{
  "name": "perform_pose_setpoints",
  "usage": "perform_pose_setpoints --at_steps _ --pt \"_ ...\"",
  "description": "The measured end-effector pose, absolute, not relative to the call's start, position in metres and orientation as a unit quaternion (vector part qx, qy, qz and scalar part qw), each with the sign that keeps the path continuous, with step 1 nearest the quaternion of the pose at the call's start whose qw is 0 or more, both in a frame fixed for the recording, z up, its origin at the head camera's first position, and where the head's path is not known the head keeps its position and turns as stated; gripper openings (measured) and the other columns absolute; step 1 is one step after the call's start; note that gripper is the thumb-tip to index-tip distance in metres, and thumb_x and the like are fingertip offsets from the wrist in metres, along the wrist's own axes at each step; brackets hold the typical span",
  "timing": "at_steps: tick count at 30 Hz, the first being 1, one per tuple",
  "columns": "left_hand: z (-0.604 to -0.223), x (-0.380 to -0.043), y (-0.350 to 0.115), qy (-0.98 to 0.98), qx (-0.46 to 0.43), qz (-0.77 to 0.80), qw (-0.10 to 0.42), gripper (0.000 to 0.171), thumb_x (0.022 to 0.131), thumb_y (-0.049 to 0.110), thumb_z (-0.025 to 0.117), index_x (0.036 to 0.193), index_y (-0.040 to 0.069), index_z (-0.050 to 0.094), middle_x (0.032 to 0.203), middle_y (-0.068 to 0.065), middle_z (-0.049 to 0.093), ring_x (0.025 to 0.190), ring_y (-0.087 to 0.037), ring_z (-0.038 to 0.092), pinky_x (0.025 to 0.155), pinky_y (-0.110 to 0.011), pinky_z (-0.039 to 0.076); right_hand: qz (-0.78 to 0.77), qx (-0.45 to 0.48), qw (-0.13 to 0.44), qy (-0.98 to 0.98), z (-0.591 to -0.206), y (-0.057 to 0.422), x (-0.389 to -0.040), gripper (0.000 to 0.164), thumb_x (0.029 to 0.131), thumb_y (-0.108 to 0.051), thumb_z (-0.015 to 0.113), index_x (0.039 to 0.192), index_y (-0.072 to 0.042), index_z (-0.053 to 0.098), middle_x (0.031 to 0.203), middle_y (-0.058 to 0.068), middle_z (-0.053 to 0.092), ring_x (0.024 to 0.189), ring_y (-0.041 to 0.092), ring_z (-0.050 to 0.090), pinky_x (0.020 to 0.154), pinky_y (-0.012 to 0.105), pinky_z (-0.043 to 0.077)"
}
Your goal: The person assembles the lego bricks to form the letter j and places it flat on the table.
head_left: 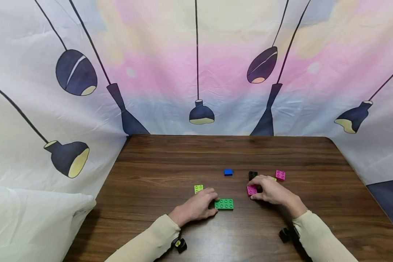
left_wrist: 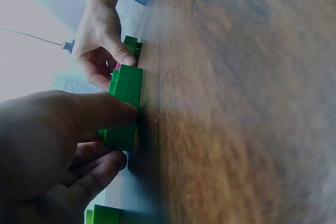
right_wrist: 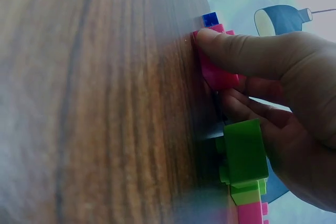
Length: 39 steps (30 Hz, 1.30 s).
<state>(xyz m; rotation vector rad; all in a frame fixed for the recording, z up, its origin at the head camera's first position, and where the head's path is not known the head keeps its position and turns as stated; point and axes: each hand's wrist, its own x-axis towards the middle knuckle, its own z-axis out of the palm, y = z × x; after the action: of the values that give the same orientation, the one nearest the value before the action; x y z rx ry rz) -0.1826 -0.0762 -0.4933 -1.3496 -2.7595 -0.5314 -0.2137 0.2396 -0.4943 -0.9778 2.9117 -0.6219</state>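
Note:
In the head view my left hand (head_left: 198, 206) pinches the left end of a long green building brick (head_left: 224, 204), studs up on the table. The left wrist view shows the thumb along one side of that green brick (left_wrist: 126, 93) and fingers at the other. My right hand (head_left: 271, 190) grips a pink brick (head_left: 251, 190) between thumb and fingers, to the right of the green one. Close beside the right hand lies another green brick (right_wrist: 245, 150), hidden in the head view. A black brick (head_left: 253, 175) sits just behind the right fingers.
A lime brick (head_left: 198, 188) lies behind the left hand. Farther back is a blue brick (head_left: 228, 172). Beyond the right hand are a second pink brick (head_left: 280, 175) and a partly covered lime brick (head_left: 274, 178). The wooden table (head_left: 170, 156) ends at a printed cloth (head_left: 170, 80).

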Motion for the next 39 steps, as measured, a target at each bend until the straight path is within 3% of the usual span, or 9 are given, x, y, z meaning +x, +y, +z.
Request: perform_pose_setpoints --at_steps 9,39 --pt "-0.494 -0.182 -0.075 -0.886 -0.427 -0.178 0.013 0.026 0.083 0.024 0.076 0.102 0.008 0.067 0.097 -0.001 0.062 0.088 -0.009 0.056 0.078 -0.020 0.049 -0.209 -0.324 0.003 0.923 -0.496 0.241 -0.215 0.031 0.082 -0.032 0.079 0.107 -0.016 0.071 0.103 -0.008 0.066 0.092 0.007 0.060 0.078 0.030 0.052" --pt "-0.493 -0.182 -0.074 -0.890 -0.411 -0.197 -0.002 0.026 0.081 0.022 0.079 0.099 0.008 0.068 0.094 -0.001 0.061 0.084 -0.006 0.054 0.074 -0.017 0.048 -0.217 -0.372 -0.024 0.902 -0.492 0.233 -0.204 0.029 0.081 -0.029 0.078 0.106 -0.017 0.070 0.103 -0.008 0.065 0.097 0.008 0.061 0.081 0.031 0.054"
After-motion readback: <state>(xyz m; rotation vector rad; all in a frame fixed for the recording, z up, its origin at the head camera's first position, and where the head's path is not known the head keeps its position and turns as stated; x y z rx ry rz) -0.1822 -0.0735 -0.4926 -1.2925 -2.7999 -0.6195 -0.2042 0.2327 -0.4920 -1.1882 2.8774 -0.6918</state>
